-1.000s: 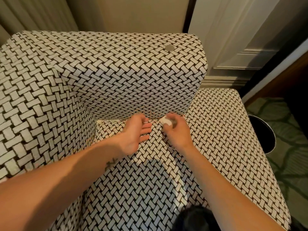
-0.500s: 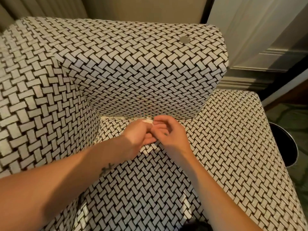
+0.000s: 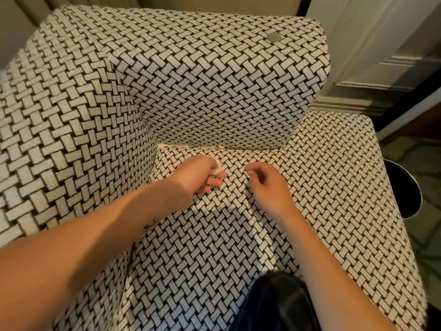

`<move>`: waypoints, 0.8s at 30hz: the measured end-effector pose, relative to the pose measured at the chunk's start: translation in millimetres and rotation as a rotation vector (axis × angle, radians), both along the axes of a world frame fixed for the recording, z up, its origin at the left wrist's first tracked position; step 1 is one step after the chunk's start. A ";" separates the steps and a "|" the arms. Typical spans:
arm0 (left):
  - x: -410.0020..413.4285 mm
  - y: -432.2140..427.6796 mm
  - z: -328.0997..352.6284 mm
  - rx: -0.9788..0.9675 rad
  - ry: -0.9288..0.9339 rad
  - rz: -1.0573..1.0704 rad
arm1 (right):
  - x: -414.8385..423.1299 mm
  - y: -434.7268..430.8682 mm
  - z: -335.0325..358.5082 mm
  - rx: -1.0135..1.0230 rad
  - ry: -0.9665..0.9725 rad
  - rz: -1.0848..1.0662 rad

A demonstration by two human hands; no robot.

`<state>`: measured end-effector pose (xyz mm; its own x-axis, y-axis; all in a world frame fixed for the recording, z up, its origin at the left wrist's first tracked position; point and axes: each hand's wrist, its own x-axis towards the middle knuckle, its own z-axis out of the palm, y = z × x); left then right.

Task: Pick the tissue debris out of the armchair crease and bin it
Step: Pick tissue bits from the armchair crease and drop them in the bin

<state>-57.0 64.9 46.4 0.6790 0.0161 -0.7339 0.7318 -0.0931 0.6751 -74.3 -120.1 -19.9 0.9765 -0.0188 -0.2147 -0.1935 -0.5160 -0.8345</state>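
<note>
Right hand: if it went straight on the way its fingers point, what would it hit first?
The right hand would likely meet the crease under the back cushion; depth is unclear.

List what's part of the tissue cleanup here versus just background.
Job: white crumpled tissue wad held in the left hand; right hand; seat crease of the black-and-white woven armchair; dark round bin.
Background: grey round disc on the chair back; white panelled woodwork; green patterned carpet.
</note>
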 end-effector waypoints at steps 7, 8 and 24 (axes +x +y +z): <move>-1.5 3.2 -12.5 -0.056 0.060 -0.120 | -15.3 -10.3 -1.6 -0.376 -0.083 0.162; -1.4 2.2 -12.7 -0.063 0.062 -0.135 | -15.6 -9.8 -1.8 -0.402 -0.092 0.185; 5.6 1.0 -14.0 -0.452 0.083 0.098 | 2.5 54.7 29.5 0.485 -0.004 -0.154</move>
